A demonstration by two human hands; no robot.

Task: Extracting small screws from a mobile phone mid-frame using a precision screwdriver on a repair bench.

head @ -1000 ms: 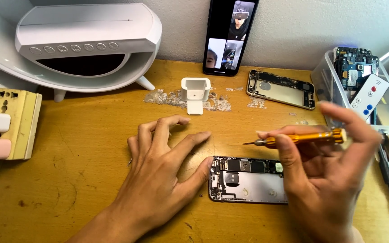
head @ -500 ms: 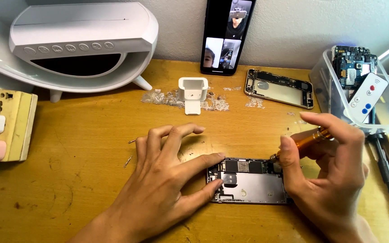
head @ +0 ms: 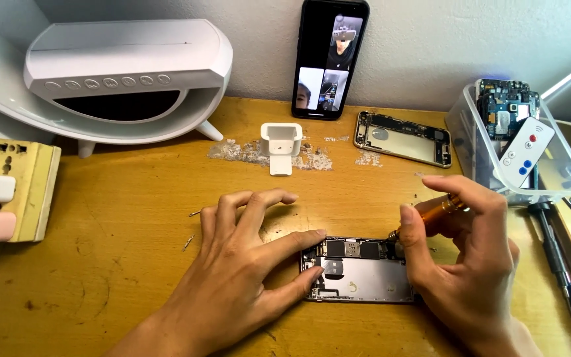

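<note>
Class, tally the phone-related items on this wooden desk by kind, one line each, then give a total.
Opened phone bodies lying flat: 2, the grey one under the hands and the gold-rimmed one
Black phones standing against the wall: 1
Orange-handled screwdrivers: 1
Total: 4

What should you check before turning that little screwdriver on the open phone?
1. Left hand steadies the opened phone: ok, thumb and forefinger press its left end.
2. Right hand grips the orange screwdriver: ok.
3. Tip seated in a screw: cannot tell, fingers hide it.
4. Phone lies flat on the wooden table: ok.
5. Loose screws out of the way: ok, they lie left of the left hand.
</note>
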